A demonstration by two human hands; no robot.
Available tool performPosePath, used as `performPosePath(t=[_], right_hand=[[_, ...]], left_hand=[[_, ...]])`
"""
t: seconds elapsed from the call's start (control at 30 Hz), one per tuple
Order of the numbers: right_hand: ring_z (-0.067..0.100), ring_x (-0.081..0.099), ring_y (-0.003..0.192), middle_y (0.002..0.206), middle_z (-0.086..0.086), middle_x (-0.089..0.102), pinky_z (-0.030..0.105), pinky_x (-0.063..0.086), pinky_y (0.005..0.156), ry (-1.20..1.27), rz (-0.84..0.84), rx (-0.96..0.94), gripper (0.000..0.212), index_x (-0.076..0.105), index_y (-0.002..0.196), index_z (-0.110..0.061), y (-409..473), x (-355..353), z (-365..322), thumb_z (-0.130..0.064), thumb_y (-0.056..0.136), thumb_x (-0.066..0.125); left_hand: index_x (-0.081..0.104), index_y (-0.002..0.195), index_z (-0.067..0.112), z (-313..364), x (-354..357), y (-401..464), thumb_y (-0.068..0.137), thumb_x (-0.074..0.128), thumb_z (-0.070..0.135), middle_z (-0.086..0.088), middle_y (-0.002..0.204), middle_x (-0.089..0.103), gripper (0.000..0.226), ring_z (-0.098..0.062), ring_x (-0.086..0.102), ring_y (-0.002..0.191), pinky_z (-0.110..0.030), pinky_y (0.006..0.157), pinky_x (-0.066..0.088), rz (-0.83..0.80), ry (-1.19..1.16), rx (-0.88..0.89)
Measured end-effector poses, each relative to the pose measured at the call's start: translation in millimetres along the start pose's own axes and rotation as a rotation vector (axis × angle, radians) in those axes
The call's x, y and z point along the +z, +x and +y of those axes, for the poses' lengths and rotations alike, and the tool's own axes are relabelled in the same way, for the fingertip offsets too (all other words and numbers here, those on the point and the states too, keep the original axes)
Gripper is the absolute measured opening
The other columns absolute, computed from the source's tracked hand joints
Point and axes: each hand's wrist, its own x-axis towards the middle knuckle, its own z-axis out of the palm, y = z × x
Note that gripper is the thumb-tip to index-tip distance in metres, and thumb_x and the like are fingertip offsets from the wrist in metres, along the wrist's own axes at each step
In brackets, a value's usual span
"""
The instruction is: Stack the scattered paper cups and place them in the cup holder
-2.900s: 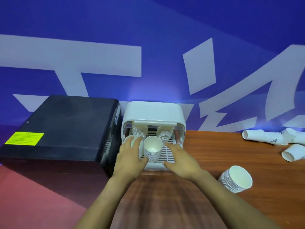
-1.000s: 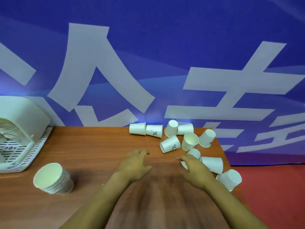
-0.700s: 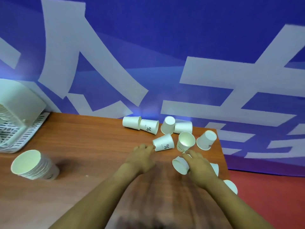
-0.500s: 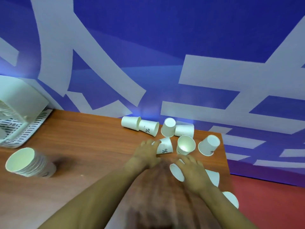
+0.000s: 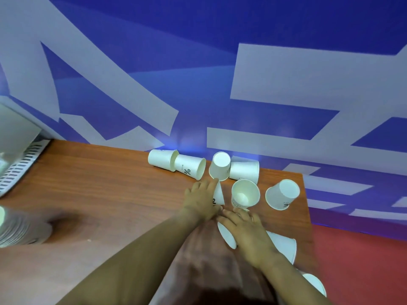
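Note:
Several white paper cups lie scattered at the right end of the wooden table (image 5: pixel 105 194). My left hand (image 5: pixel 201 200) grips a tipped cup (image 5: pixel 218 195) with a percent mark, which is mostly hidden under the fingers. My right hand (image 5: pixel 246 231) grips another tipped cup (image 5: pixel 226 235), its mouth facing left. An upright cup (image 5: pixel 245 195) stands just beyond my right hand. A stack of nested cups (image 5: pixel 15 227) lies blurred at the left edge. The white cup holder (image 5: pixel 15 137) shows partly at the far left.
More cups lie near the wall: two on their sides (image 5: pixel 163 160) (image 5: pixel 191 169), one upside down (image 5: pixel 220 166), another beside it (image 5: pixel 244 171), one tilted (image 5: pixel 283 194). Two more cups (image 5: pixel 284 245) (image 5: pixel 315 285) lie by the right table edge, above a red floor (image 5: pixel 363 271).
The view swung from the cup holder to the scattered cups. Both hands reached forward; my left hand closed on the percent-marked cup and my right hand took hold of a tipped cup.

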Motion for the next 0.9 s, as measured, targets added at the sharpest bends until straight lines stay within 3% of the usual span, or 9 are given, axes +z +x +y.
performPosePath(t=[0.1,0.2,0.27,0.37,0.47,0.57,0.7,0.77,0.9], right_hand=[[0.018,0.067,0.096,0.111,-0.011,0.066,0.033,0.054,0.072,0.021,-0.013,-0.019,0.096,0.057,0.113,-0.033,1.9,-1.0,-0.1,-0.018,0.022,0.083],[0.014,0.062,0.101,0.112,-0.013,0.062,0.031,0.044,0.084,0.042,-0.019,-0.024,0.097,0.052,0.115,-0.035,-1.1,-5.5,-1.5,-0.021,0.024,0.08],[0.013,0.06,0.102,0.112,-0.013,0.059,0.028,0.036,0.088,0.042,0.026,-0.009,0.088,0.052,0.118,-0.035,-5.3,-15.0,-5.4,-0.021,0.033,0.073],[0.015,0.056,0.108,0.119,-0.011,0.056,0.028,0.043,0.089,0.099,0.086,0.017,0.077,0.048,0.124,-0.034,-10.8,-34.2,-13.1,-0.019,0.05,0.06],[0.015,0.052,0.114,0.126,-0.013,0.052,0.029,0.042,0.092,0.173,0.128,0.048,0.069,0.043,0.129,-0.034,-14.8,-51.1,-24.9,-0.021,0.064,0.064],[0.012,0.049,0.119,0.131,-0.015,0.048,0.027,0.041,0.099,0.232,0.138,0.086,0.063,0.04,0.132,-0.035,-16.7,-72.6,-45.9,-0.034,0.075,0.068],[0.013,0.047,0.119,0.141,-0.013,0.037,0.024,0.045,0.086,0.232,0.109,0.156,0.085,0.024,0.144,-0.036,-15.6,-103.0,-78.7,-0.029,0.073,0.071],[0.015,0.05,0.116,0.141,-0.012,0.035,0.025,0.049,0.079,0.244,0.135,0.193,0.087,0.021,0.144,-0.038,-13.0,-115.5,-94.4,-0.026,0.073,0.069],[0.012,0.046,0.122,0.141,-0.014,0.038,0.024,0.043,0.083,0.325,0.204,0.252,0.078,0.026,0.142,-0.037,-4.2,-131.8,-127.4,-0.039,0.077,0.069]], left_hand=[[0.023,0.144,0.028,-3.7,4.2,-0.1,0.083,0.062,0.048,0.006,0.145,0.035,0.075,-0.022,0.032,0.134,-0.043,0.106,0.03,0.018,-0.059,0.005],[0.027,0.14,0.029,-7.5,2.6,-5.9,0.081,0.063,0.05,0.007,0.14,0.041,0.072,-0.021,0.038,0.13,-0.043,0.105,0.03,0.032,-0.081,0.001],[0.028,0.139,0.027,-12.3,-2.2,-11.7,0.08,0.063,0.051,0.006,0.14,0.042,0.073,-0.022,0.04,0.128,-0.043,0.104,0.028,0.048,-0.108,-0.017],[0.022,0.144,0.026,-24.2,-14.2,-26.4,0.078,0.064,0.047,0.002,0.14,0.041,0.081,-0.024,0.041,0.127,-0.042,0.105,0.032,0.079,-0.179,-0.016],[0.017,0.148,0.026,-37.3,-32.2,-48.9,0.076,0.067,0.04,-0.001,0.139,0.038,0.089,-0.027,0.046,0.124,-0.041,0.101,0.041,0.111,-0.3,0.013],[0.027,0.142,0.025,-50.4,-52.8,-78.1,0.075,0.071,0.038,0.0,0.134,0.037,0.081,-0.027,0.051,0.116,-0.04,0.092,0.048,0.182,-0.401,0.037],[0.039,0.124,0.027,-70.9,-79.9,-124.9,0.074,0.071,0.036,0.007,0.121,0.041,0.061,-0.02,0.052,0.106,-0.038,0.083,0.05,0.288,-0.46,0.06],[0.041,0.124,0.027,-83.7,-91.8,-146.8,0.071,0.072,0.036,0.007,0.118,0.043,0.063,-0.017,0.049,0.108,-0.037,0.086,0.048,0.348,-0.449,0.056],[0.036,0.135,0.026,-111.4,-114.9,-182.4,0.071,0.072,0.032,0.008,0.126,0.041,0.074,-0.014,0.045,0.117,-0.033,0.093,0.045,0.388,-0.479,0.069]])
